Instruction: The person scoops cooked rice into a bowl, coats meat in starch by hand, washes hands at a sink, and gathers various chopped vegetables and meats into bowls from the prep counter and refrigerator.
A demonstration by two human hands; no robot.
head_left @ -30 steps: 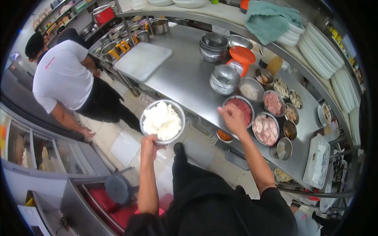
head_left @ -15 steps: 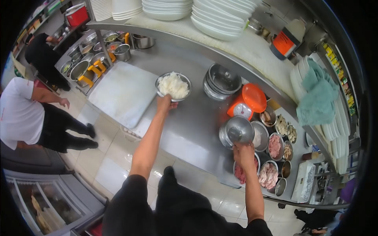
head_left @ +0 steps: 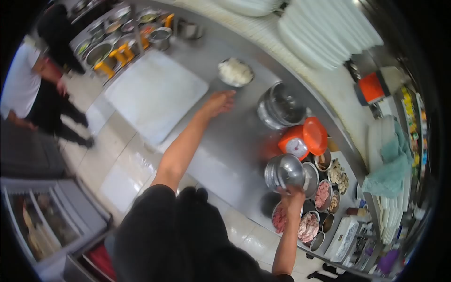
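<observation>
A metal bowl of white rice (head_left: 236, 72) stands on the steel counter toward the back. Just in front of it, apart from it, my left hand (head_left: 219, 103) reaches out with fingers extended and nothing in them. My right hand (head_left: 293, 196) grips the near rim of a shiny metal bowl (head_left: 291, 170), which sits tilted at the top of a small stack. Beside that stack are an orange kitchen scale (head_left: 296, 144) and metal bowls of raw meat (head_left: 308, 226). My right fingertips are partly hidden by blur.
A white cutting board (head_left: 155, 94) lies at the left of the counter. Another stack of metal bowls (head_left: 282, 105) stands near the back. White plates (head_left: 324, 33) fill the shelf above. A person in a white shirt (head_left: 23, 75) is at the left.
My left hand has let go of the rice bowl and drawn back from it. My right hand remains at the bowl stack, the top bowl now tilted more. The view has turned.
</observation>
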